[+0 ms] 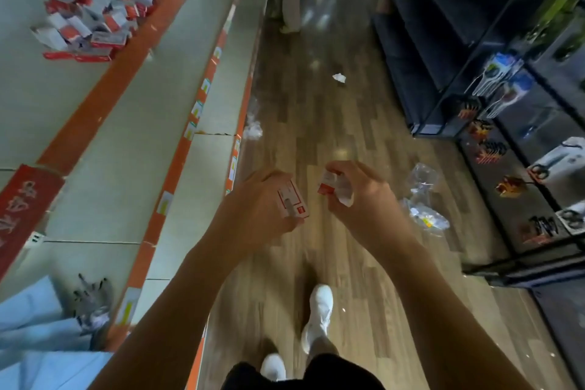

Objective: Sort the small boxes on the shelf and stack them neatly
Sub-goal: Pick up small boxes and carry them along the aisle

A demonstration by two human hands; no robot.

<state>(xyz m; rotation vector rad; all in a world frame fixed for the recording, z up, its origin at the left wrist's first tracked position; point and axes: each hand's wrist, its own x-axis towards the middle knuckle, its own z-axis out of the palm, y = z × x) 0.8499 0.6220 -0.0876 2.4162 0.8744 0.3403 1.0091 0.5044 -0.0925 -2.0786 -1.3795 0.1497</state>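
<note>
Setting: shop aisle with a wood-pattern floor (pixel 316 111), pale shelving (pixel 79 98) with orange edge strips on the left, and dark racks (pixel 443 41) of hanging goods on the right.
Task's thing: heap of small boxes (pixel 95 16), red and white, lying jumbled on the upper pale shelf; none of them is stacked.
Direction from the hands: the heap lies ahead and to the left, well apart from both hands, which are over the aisle floor and not over the shelving.
Nearer hand: the left hand (pixel 256 206) is on the shelf side, so I judge it has the shorter reach to the heap.
Left hand: fingers curled round one left box (pixel 292 203), printed face up. Its long axis points away from the person, roughly along the aisle.
Right hand: the right hand (pixel 364 199) pinches the right box (pixel 327 182) between thumb and fingers, tilted, with a crumpled white scrap (pixel 346 196) against the palm. Whether the scrap belongs to that box I cannot tell.
Count, held boxes: two, one per hand.
Count, heap: too overlapped for an exact figure, but clearly well over ten.
Count, floor litter: clear wrappers (pixel 424 182) in at least three patches.
Coming move, as a judgement: both held boxes must travel up and to the left to the shelf, long sides lined up for a neat stack.
</note>
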